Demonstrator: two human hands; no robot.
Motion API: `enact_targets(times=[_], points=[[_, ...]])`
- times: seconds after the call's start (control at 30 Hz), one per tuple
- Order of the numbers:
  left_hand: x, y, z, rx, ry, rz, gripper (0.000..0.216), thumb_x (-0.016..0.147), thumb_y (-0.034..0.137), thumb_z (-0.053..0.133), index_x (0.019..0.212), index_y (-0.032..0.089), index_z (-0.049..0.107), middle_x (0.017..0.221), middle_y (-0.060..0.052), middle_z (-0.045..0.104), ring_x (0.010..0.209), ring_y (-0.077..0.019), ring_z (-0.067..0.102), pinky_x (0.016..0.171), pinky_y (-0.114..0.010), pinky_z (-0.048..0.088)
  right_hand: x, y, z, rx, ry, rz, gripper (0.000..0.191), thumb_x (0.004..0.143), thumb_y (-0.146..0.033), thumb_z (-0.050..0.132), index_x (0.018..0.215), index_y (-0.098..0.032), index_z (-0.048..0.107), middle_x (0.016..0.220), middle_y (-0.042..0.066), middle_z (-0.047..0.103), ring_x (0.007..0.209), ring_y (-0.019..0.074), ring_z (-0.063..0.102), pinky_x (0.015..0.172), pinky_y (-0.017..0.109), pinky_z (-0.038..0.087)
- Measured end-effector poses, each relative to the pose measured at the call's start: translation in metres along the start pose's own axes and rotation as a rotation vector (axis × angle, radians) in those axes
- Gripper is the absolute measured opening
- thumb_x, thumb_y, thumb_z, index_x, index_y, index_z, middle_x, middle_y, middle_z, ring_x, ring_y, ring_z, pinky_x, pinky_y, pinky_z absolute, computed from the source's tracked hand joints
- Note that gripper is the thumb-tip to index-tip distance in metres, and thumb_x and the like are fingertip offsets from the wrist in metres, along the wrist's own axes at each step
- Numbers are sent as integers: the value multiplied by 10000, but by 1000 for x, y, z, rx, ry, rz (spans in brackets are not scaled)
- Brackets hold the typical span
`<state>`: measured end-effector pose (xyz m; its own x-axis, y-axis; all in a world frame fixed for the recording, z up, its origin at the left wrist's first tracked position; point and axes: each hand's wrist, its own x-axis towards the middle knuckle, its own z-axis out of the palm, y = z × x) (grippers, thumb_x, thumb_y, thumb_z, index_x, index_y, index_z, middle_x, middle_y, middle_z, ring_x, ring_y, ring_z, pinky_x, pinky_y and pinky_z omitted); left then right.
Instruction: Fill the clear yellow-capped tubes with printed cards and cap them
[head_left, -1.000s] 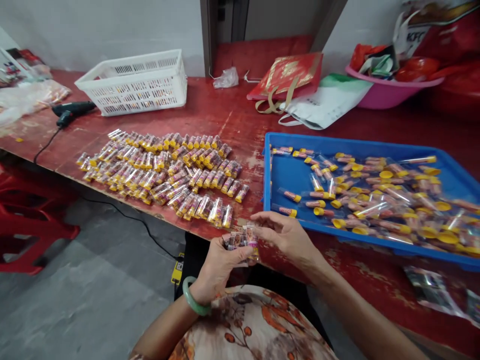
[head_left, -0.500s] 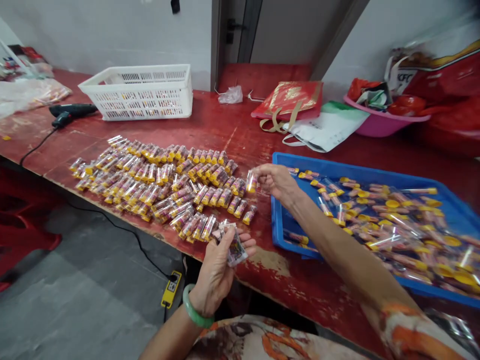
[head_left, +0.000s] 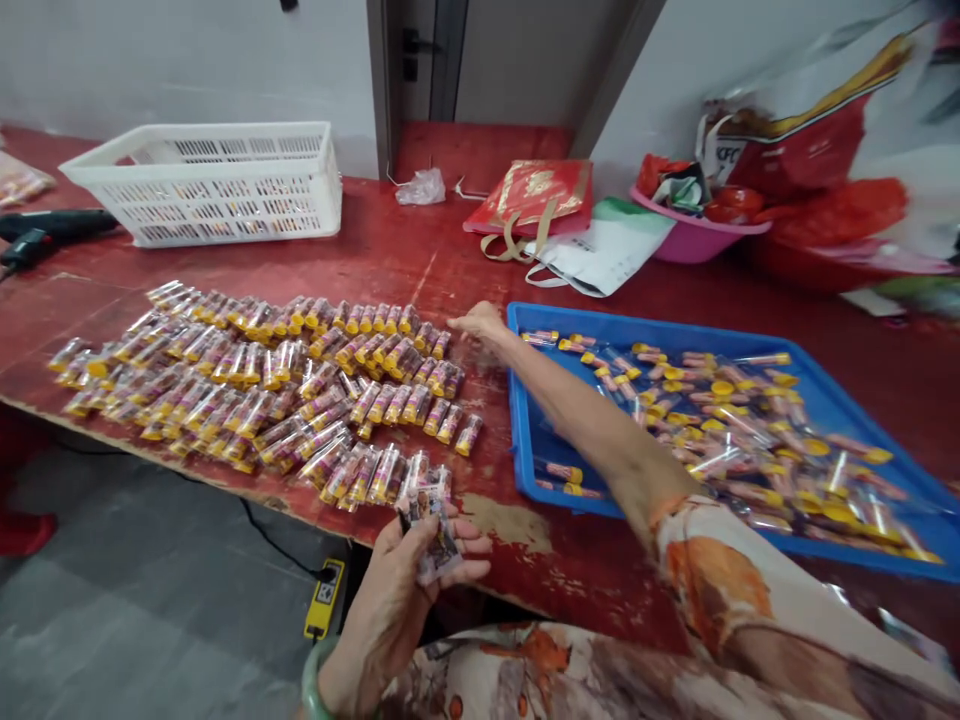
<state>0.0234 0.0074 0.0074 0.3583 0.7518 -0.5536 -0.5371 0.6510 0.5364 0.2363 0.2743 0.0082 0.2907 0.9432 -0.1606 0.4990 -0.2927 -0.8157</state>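
My left hand (head_left: 401, 590) is closed around a small stack of clear printed plastic sleeves (head_left: 435, 540), thumb on top, at the table's front edge. My right hand (head_left: 480, 325) reaches to the far right end of the rows of wrapped tubes (head_left: 382, 405), fingertips drawn together beside the end tubes. Whatever may be between those fingertips is not visible. The tubes have yellow ends and lie packed in several rows. Under my right forearm, a blue tray (head_left: 517, 420) holds many pinkish tubes with yellow caps (head_left: 720, 450), partly hidden by the arm.
A white slotted basket (head_left: 225, 190) stands at the back left, with a dark corded tool (head_left: 64, 225) beside it. Behind the tray lie a red gift bag (head_left: 536, 195), a white bag (head_left: 607, 245) and a pink basin (head_left: 694, 240). A yellow power strip (head_left: 325, 598) hangs below the table edge.
My right hand has moved away from me toward the far end of the rows. The tube it held is no longer visible in it. My left hand still holds the sleeves. The view has turned right.
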Motion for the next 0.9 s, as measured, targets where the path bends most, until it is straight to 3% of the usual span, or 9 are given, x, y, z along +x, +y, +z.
enact_targets(times=[0.1,0.23,0.4,0.53,0.6,0.7,0.77,0.83,0.9], points=[[4,-2,-2,48,19,24,236,737,264,756,889,94,694,831,-115,728,715,-212,700,659,-329,601,-22,20,-55,-172,38,-104,186,868,-264,592,900,-98,669,700,7,634,603,103,562,584,230,447],[12,-10,0,81,30,57,233,719,261,775,851,86,696,827,-111,736,720,-199,707,669,-296,599,-82,77,-106,-401,-44,-139,41,688,-186,694,677,-147,703,611,13,652,633,156,591,600,249,411],[14,-24,15,139,26,55,263,711,282,778,851,80,686,838,-127,745,708,-214,719,679,-297,598,-135,130,-98,-560,-88,-128,86,620,-191,709,557,-168,656,708,91,690,815,246,639,688,288,424],[10,-32,21,206,50,83,293,671,261,809,873,100,670,792,-99,745,694,-207,720,662,-283,598,-157,125,-106,-519,11,-181,149,763,-251,605,809,-152,706,931,121,692,960,248,617,782,302,447],[10,-36,22,219,66,78,321,648,252,824,889,110,665,780,-87,743,694,-209,720,655,-286,601,-178,118,-118,-377,47,-221,292,858,-330,515,1044,-172,675,962,86,675,883,196,627,752,283,474],[13,-41,27,198,99,71,348,620,239,838,900,127,665,766,-55,734,676,-204,713,620,-295,605,-224,111,-124,154,-41,-263,420,901,-435,462,1208,-190,609,842,39,635,594,119,571,550,249,469],[13,-45,32,166,118,79,357,602,223,845,902,144,669,768,-30,727,646,-181,698,583,-285,600,-256,113,-116,452,-145,-218,408,843,-450,565,1146,-194,659,897,45,629,500,79,480,434,225,381],[12,-49,36,150,115,82,352,595,216,848,894,149,676,780,-22,723,630,-158,681,561,-263,588,-281,118,-103,539,-217,-107,345,768,-417,660,1028,-198,718,994,57,638,524,69,463,414,210,324],[10,-53,39,157,93,76,352,603,227,845,903,143,681,800,-29,722,640,-146,673,561,-244,576,-297,124,-86,569,-273,27,286,735,-412,678,881,-176,749,896,57,666,570,92,501,457,210,353]])
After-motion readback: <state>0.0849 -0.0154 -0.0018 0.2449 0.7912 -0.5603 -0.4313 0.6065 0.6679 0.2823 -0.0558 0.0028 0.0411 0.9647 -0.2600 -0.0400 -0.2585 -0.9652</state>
